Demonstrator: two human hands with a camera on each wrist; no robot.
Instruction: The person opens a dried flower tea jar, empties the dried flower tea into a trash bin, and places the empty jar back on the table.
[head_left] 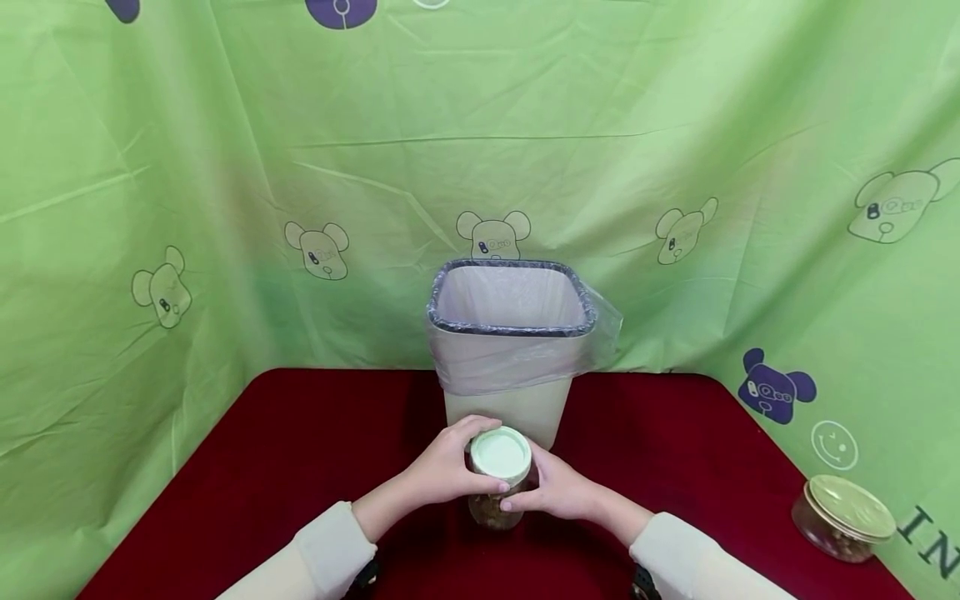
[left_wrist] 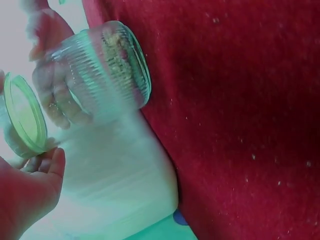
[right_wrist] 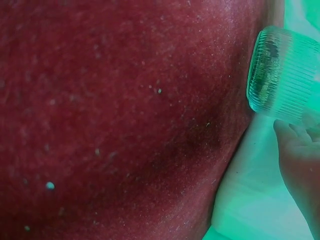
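Head: hands (head_left: 446,467) (head_left: 562,487) hold lid (head_left: 501,454), jar (head_left: 493,512)

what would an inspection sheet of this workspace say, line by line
Surface: dark red, fabric-like tabletop with small pale specks.
Job's things: ribbed clear round jar, partly filled with small pieces; round pale-green lid, apart from the jar.
Clutter: green-lidded clear round container at right edge; off-white bin with transparent liner behind the jar.
Grippers: left hand holds the lid; right hand holds the jar.
Cables: nothing seen.
Surroundings: light green fabric curtain with bear prints.
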